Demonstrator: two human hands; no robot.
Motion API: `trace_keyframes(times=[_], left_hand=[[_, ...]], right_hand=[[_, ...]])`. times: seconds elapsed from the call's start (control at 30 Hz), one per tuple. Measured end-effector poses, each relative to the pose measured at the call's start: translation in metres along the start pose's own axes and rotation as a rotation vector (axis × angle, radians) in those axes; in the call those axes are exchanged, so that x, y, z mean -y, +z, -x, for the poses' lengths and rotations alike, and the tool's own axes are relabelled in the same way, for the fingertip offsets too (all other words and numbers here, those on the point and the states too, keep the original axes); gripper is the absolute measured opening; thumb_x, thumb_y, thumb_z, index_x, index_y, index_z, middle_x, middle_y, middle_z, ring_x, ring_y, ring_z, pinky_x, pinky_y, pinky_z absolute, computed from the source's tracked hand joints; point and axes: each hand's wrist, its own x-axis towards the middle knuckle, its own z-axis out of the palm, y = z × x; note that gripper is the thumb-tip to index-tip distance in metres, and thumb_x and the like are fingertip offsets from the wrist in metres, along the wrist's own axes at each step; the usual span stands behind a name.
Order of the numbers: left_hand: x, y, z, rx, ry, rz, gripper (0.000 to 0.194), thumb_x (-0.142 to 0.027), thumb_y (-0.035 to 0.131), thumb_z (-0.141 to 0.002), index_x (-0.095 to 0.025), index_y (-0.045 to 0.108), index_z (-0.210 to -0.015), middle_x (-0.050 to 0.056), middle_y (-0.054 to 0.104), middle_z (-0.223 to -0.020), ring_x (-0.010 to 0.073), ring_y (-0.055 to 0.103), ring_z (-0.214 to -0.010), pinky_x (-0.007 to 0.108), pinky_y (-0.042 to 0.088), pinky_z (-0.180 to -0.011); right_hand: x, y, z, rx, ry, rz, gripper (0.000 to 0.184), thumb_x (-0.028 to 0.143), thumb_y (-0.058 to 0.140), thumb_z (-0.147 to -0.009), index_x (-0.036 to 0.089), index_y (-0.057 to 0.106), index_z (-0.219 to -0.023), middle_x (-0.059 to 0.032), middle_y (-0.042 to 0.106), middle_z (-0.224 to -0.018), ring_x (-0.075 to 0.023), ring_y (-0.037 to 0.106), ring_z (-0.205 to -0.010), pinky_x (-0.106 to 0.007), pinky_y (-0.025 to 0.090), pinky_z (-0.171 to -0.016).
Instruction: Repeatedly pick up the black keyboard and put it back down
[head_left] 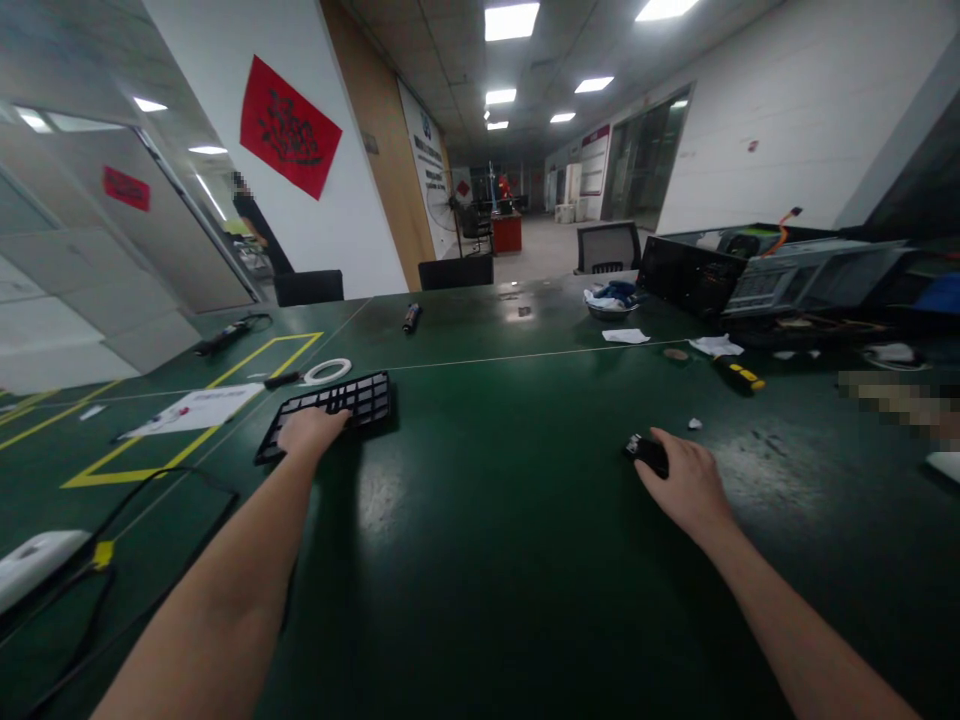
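My left hand (311, 432) grips the near edge of a black compartment tray (367, 398), its thumb laid over the top. Pale or shiny patches show in the tray's cells, but I cannot tell what they are. Over on the right, my right hand (690, 480) pinches a small black block-like object (646, 455) with light marks on its far end, low over the green table. Its exact kind is too blurred to name. A little white scrap (694, 424) lies just beyond that hand.
A white tape ring (328, 372) and a paper sheet (199, 408) lie by the tray. At back right stand an open computer case (697, 275), a bowl (611, 308) and a yellow-black tool (739, 374). Cables (187, 475) cross the left side. Another person's blurred arm (892, 400) reaches in at right.
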Motion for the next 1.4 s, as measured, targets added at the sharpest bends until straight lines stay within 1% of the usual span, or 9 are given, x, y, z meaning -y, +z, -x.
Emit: trace_keyframes(times=[0.13, 0.23, 0.4, 0.5, 0.7, 1.07, 1.17, 1.3, 1.4], left_hand=[[-0.005, 0.0, 0.01, -0.023, 0.031, -0.179, 0.056, -0.046, 0.043, -0.073, -0.001, 0.056, -0.103, 0.027, 0.054, -0.109, 0.0385, 0.051, -0.101, 0.043, 0.044, -0.076], [-0.017, -0.003, 0.033, -0.051, 0.216, -0.219, 0.04, -0.03, 0.035, -0.08, -0.004, 0.054, -0.104, 0.023, 0.055, -0.108, 0.0332, 0.053, -0.099, 0.039, 0.043, -0.076], [-0.024, 0.004, 0.098, 0.095, 0.68, -0.248, 0.03, -0.01, 0.031, -0.08, -0.015, 0.054, -0.1, 0.012, 0.058, -0.101, 0.0224, 0.055, -0.093, 0.032, 0.04, -0.079], [-0.017, 0.009, 0.127, 0.106, 0.785, -0.331, 0.031, -0.005, 0.03, -0.079, -0.014, 0.053, -0.097, 0.012, 0.057, -0.094, 0.0212, 0.055, -0.089, 0.031, 0.04, -0.078], [0.002, 0.012, 0.125, 0.034, 0.672, -0.472, 0.029, -0.006, 0.025, -0.082, -0.009, 0.05, -0.095, 0.016, 0.052, -0.092, 0.0238, 0.056, -0.085, 0.034, 0.041, -0.073], [0.02, 0.012, 0.114, 0.112, 0.7, -0.363, 0.028, -0.002, 0.029, -0.077, -0.011, 0.05, -0.092, 0.014, 0.053, -0.091, 0.0217, 0.056, -0.084, 0.033, 0.041, -0.076], [0.02, 0.007, 0.103, 0.154, 0.601, -0.067, 0.024, -0.004, 0.036, -0.075, -0.013, 0.053, -0.09, 0.01, 0.056, -0.088, 0.0205, 0.057, -0.084, 0.033, 0.042, -0.077], [0.015, -0.017, 0.072, 0.235, 0.093, 0.764, 0.017, -0.005, 0.043, -0.073, -0.013, 0.05, -0.086, 0.002, 0.053, -0.068, 0.0152, 0.059, -0.067, 0.027, 0.048, -0.062], [0.014, -0.038, 0.042, 0.202, -0.125, 1.037, 0.023, 0.003, 0.036, -0.072, -0.012, 0.047, -0.084, -0.002, 0.047, -0.06, 0.009, 0.055, -0.053, 0.02, 0.047, -0.053]], right_hand=[[-0.001, 0.0, 0.0, -0.002, -0.007, -0.01, 0.052, 0.041, 0.041, -0.074, 0.013, 0.045, -0.117, -0.0134, 0.055, -0.112, -0.0292, 0.045, -0.108, -0.046, 0.034, -0.092], [0.0, -0.001, 0.001, 0.003, -0.01, -0.011, 0.052, 0.042, 0.041, -0.074, 0.013, 0.044, -0.117, -0.0135, 0.055, -0.113, -0.0296, 0.045, -0.108, -0.046, 0.035, -0.091], [0.001, -0.002, 0.002, -0.005, -0.012, -0.005, 0.052, 0.042, 0.042, -0.073, 0.013, 0.044, -0.117, -0.014, 0.055, -0.113, -0.0307, 0.045, -0.107, -0.048, 0.036, -0.089], [0.001, -0.002, 0.002, 0.005, 0.002, -0.005, 0.052, 0.042, 0.042, -0.073, 0.013, 0.044, -0.117, -0.014, 0.054, -0.114, -0.0313, 0.044, -0.109, -0.049, 0.035, -0.091], [0.001, -0.001, 0.001, 0.001, -0.018, 0.002, 0.053, 0.039, 0.043, -0.073, 0.011, 0.044, -0.117, -0.015, 0.054, -0.114, -0.0299, 0.045, -0.108, -0.046, 0.037, -0.091], [0.001, -0.004, 0.003, 0.038, 0.002, -0.032, 0.054, 0.041, 0.042, -0.074, 0.011, 0.044, -0.118, -0.0145, 0.054, -0.115, -0.0309, 0.042, -0.111, -0.046, 0.036, -0.093], [0.0, -0.003, 0.003, 0.045, 0.001, -0.035, 0.055, 0.043, 0.042, -0.073, 0.012, 0.043, -0.119, -0.0142, 0.053, -0.116, -0.0314, 0.042, -0.111, -0.047, 0.036, -0.092], [0.0, -0.003, 0.004, 0.044, 0.003, -0.025, 0.054, 0.042, 0.042, -0.074, 0.012, 0.043, -0.119, -0.0139, 0.053, -0.116, -0.0311, 0.043, -0.111, -0.048, 0.036, -0.092], [0.001, -0.004, 0.004, 0.079, 0.019, -0.022, 0.056, 0.043, 0.041, -0.074, 0.012, 0.042, -0.12, -0.0141, 0.051, -0.118, -0.0319, 0.04, -0.113, -0.048, 0.036, -0.092]])
